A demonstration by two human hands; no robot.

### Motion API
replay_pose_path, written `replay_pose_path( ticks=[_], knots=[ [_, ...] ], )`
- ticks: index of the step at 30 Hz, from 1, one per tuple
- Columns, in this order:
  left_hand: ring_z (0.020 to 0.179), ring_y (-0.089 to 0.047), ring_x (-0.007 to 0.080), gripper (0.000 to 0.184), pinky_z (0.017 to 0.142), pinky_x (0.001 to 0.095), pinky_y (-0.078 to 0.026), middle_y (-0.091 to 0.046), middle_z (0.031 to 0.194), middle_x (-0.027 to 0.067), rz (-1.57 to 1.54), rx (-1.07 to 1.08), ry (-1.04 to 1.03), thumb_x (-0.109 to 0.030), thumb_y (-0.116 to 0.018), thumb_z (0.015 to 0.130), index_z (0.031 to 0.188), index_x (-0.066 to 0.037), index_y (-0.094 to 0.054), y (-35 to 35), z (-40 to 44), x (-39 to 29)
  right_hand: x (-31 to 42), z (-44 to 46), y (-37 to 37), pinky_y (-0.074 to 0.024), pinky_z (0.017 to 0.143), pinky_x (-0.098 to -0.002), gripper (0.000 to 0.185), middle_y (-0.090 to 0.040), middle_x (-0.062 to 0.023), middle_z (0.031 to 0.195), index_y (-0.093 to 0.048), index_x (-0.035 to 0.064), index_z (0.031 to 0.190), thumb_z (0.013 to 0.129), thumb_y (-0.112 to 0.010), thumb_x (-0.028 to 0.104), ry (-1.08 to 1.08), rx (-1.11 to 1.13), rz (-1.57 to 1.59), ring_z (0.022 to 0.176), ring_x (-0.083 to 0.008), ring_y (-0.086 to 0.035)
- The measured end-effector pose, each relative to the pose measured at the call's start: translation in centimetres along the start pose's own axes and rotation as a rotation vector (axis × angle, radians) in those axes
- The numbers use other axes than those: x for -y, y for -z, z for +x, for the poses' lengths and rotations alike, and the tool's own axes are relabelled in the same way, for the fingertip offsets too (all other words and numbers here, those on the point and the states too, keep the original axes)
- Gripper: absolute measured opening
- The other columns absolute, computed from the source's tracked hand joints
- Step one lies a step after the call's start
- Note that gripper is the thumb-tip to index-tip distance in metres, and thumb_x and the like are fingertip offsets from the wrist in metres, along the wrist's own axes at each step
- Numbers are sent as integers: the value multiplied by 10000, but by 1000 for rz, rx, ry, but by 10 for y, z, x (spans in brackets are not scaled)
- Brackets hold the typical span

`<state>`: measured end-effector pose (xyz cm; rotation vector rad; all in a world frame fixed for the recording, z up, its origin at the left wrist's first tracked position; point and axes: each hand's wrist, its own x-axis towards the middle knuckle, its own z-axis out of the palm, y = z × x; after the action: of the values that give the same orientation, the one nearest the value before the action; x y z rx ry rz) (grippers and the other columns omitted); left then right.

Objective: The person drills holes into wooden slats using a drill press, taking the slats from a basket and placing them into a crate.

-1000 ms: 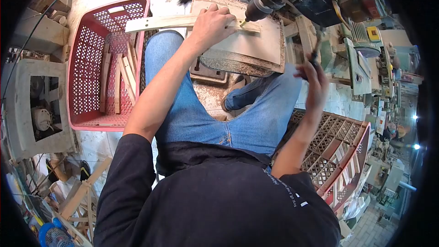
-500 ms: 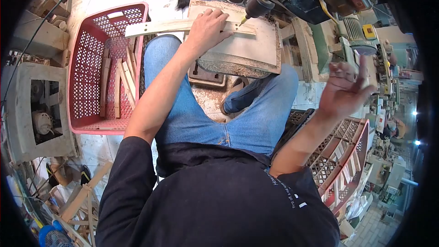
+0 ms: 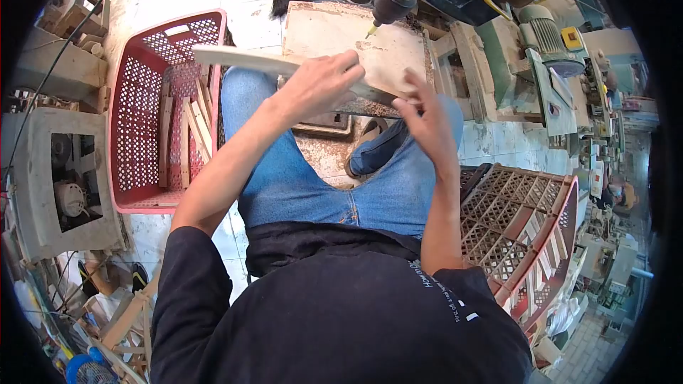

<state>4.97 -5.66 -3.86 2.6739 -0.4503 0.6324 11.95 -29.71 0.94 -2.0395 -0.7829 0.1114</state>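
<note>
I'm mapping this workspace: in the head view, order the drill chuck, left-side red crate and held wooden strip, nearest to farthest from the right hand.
1. Wooden strip: its end beside the right hand.
2. Drill chuck: ahead, slightly left.
3. Red crate: far left.

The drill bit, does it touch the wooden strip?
Apart. The head view shows bare pale board between the drill bit and the wooden strip.

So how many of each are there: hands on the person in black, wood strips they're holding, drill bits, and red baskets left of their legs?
Hands: 2, left hand and right hand
Held wood strip: 1
Drill bit: 1
Red basket: 1
Total: 5
</note>
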Motion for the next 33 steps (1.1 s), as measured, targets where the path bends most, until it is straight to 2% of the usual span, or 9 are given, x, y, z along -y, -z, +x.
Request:
replay_pose_path(
  ticks=[2, 6, 9, 15, 19, 27, 29, 30, 33],
  knots=[
    [895, -657, 244, 318, 755, 346, -558, -577, 1009, 79, 101, -60, -95, -206, -768, 804, 1015, -65, -575, -6, -8, -4, -9, -3, -5, -519, 843, -318, 283, -707, -89, 1099, -689, 53, 1202, 921, -683, 82, 17, 205, -53, 974, -239, -672],
    [876, -663, 190, 312, 784, 329, -558, -632, 989, 51, 174, -195, 0, -166, -720, 831, 1128, -109, -646, 13, -22, -13, 2, -13, -17, -554, 838, -380, 277, -694, -117, 1118, -687, 40, 1156, 885, -674, -18, 350, -99, -163, 1042, -285, -683],
    [874, -657, 165, 348, 795, 329, -555, -681, 949, 27, 302, 119, 163, -131, -733, 807, 1152, -135, -683, 45, -39, 4, -1, -16, -16, -570, 864, -377, 279, -695, -124, 1160, -695, 35, 1124, 862, -680, -57, 505, -304, -177, 1077, -304, -683],
    [703, -660, 232, 252, 716, 380, -544, -703, 836, 51, 174, -15, 174, -127, -761, 775, 1022, -90, -725, 102, -69, 5, 11, -19, -2, -457, 1066, -450, 379, -624, -187, 1321, -618, 44, 1311, 978, -644, 223, 273, -208, 70, 1284, -371, -566],
    [629, -653, 181, 267, 612, 329, -530, -687, 748, 44, 78, -14, 429, -298, -762, 858, 960, -55, -719, 135, -102, 10, -58, 28, -20, -263, 1181, -511, 626, -413, -186, 1550, -449, 23, 1477, 1019, -549, 438, 135, -121, -511, 1466, -407, -327],
    [574, -521, 84, 442, 508, 249, -374, -609, 712, -10, -274, -586, 862, -389, -517, 1064, 1127, 0, -716, 148, -188, 30, -40, 84, -119, -244, 1193, -546, 925, -342, -277, 1578, -431, -24, 1483, 964, -374, 739, 136, 137, -785, 1481, -402, -309],
    [607, -533, 93, 523, 542, 251, -397, -615, 739, 14, -397, -699, 878, -460, -502, 1062, 1142, 21, -690, 157, -191, 23, 28, 77, -117, -265, 1196, -522, 908, -428, -266, 1532, -495, -35, 1436, 974, -361, 736, 239, 613, -746, 1441, -396, -388],
    [627, -542, 102, 560, 558, 254, -410, -618, 758, 28, -460, -777, 854, -490, -495, 1058, 1165, 31, -671, 159, -190, 21, -3, 52, -140, -324, 1168, -493, 805, -536, -252, 1437, -560, -48, 1367, 970, -489, 648, 694, 383, -465, 1360, -392, -492],
    [693, -565, 139, 640, 620, 274, -450, -617, 816, 70, -689, -999, 829, -540, -482, 1049, 1239, 60, -602, 172, -176, 8, 25, 30, -130, -309, 1174, -504, 741, -524, -237, 1452, -544, -41, 1385, 984, -519, 582, 579, 544, -83, 1375, -376, -478]
  ],
)
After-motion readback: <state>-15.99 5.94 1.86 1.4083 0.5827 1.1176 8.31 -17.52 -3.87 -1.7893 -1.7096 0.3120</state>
